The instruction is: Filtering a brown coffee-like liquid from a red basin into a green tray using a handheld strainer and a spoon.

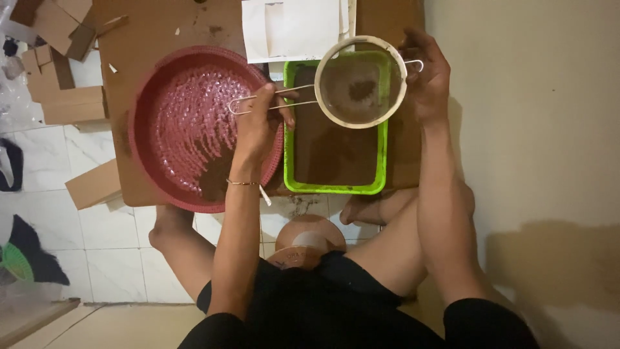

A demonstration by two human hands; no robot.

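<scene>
- The left hand (258, 123) is closed around the thin wire handle of a round white sieve with fine mesh (360, 81).
- The right hand (427, 76) grips the far edge of the sieve, by the small wire loop there, with the fingers curled on the rim.
- The sieve is held flat, up over the top part of a green plastic tray shaped like a rectangle (336, 187).
- A small heap of brown powder (360, 89) sits in the middle of the mesh.
- The green tray is filled with more brown powder, spread flat.
- Just left of the tray, touching it, is a big round red plastic basket with lots of little holes (187, 123). Some brown powder lies in the bottom part of it.
- The tray and the basket both sit on a flat brown cardboard sheet (155, 26) on the white tiled floor (116, 265).
- A white paper (290, 26) lies at the top, partly under the sieve.
- Loose pieces of cardboard (64, 84) lie on the floor to the left.
- A thin gold bracelet (242, 183) is on the left wrist.
- The person sits on the floor with bare knees near the cardboard.
</scene>
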